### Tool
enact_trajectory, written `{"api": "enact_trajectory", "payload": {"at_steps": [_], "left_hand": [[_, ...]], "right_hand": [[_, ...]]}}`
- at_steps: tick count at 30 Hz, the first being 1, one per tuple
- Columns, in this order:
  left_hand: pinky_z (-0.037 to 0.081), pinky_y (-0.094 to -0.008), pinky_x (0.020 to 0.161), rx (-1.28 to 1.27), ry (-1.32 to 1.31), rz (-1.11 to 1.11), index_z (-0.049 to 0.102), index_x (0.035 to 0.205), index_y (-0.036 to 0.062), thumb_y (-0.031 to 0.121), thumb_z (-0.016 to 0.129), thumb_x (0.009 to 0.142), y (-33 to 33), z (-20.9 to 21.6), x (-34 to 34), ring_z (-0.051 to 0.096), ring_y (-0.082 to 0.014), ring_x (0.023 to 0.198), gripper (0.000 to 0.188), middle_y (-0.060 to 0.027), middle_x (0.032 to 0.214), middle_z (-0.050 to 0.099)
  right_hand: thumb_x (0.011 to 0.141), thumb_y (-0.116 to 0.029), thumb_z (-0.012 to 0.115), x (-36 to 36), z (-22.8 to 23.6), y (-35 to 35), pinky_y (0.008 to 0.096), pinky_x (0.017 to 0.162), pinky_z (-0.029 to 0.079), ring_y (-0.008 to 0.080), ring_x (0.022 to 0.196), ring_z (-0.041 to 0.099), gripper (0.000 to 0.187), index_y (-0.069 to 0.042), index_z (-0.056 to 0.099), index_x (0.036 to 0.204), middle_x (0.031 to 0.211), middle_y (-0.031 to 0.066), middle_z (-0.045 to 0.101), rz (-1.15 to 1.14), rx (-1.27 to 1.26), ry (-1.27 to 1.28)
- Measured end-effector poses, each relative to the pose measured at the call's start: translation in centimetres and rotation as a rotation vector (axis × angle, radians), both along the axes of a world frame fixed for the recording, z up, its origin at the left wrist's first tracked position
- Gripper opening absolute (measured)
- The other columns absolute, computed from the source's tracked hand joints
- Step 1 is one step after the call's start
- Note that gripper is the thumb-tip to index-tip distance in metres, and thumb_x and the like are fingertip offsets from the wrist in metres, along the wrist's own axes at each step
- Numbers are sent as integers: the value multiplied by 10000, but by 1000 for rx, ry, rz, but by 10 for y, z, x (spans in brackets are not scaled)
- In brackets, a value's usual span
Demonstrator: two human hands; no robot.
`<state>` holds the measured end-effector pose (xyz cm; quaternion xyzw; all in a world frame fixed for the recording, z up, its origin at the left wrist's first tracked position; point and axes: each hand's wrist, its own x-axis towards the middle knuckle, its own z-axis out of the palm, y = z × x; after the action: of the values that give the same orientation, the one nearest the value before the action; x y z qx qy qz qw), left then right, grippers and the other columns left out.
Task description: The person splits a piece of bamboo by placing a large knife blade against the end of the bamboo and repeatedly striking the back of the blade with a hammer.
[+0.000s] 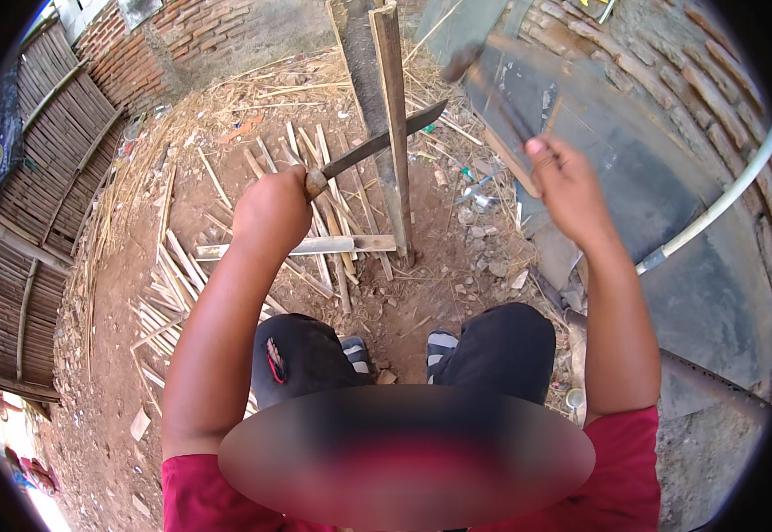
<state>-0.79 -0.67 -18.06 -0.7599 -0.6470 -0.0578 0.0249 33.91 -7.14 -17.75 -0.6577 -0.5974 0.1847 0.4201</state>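
My left hand (275,206) is closed round the wooden handle of a machete (357,158). Its dark blade slants up to the right and crosses an upright bamboo strip (389,97). A wider upright piece (357,62) stands just behind that strip, and the blade looks lodged between the two, though I cannot tell how firmly. My right hand (568,182) grips the handle of a hammer (462,64), raised at the right of the blade. The hammer is smeared by motion. A pale split bamboo piece (315,247) lies across the ground at the foot of the uprights.
Many split bamboo strips (169,293) lie scattered on the dirt at left. Dark sheets (634,204) lean at the right near a stone wall, with a pale pipe (714,213) before them. A woven bamboo wall (54,160) stands at left; straw and rubble litter the back.
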Motion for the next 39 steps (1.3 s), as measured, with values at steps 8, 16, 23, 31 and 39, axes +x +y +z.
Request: {"api": "enact_trajectory", "payload": {"at_steps": [8,16,23,31,39], "left_hand": [[555,-537,767,55,-62,-75,633,1048,58,136,599,916,3,-10,6,695,-426,854,157,-224,872,708],[558,-525,779,48,-14,-30,642,1044,61,137,590,922,0,-6,3,699,-415,873,152,-215,898,710],[568,-519,774,41,5,-35,655,1066,68,137,582,924,-2,-12,-2,702,-416,866,174,-215,896,715],[573,-527,766,39,17,-43,653,1069,64,154,573,933,0,-12,1,708,-418,856,182,-221,887,718],[571,-525,778,22,3,-25,658,1055,60,135,586,919,-5,-10,-2,707,-413,869,171,-221,895,717]], "right_hand": [[1038,-420,569,-9,-37,0,385,660,483,217,680,599,420,-15,644,1123,722,110,609,-7,97,-333],[1048,-381,548,-27,8,-11,423,684,480,303,700,617,384,-14,640,1110,774,171,640,-29,256,-47],[1054,-397,539,-12,-16,-12,415,671,476,244,693,595,407,-7,641,1107,732,125,602,26,22,-65],[1058,-403,530,-25,-53,-9,393,659,481,235,680,611,425,0,624,1151,712,111,601,-5,110,-133],[1060,-391,536,-28,-6,-19,376,636,476,197,665,609,391,-12,626,1096,708,86,605,-60,239,105]]}}
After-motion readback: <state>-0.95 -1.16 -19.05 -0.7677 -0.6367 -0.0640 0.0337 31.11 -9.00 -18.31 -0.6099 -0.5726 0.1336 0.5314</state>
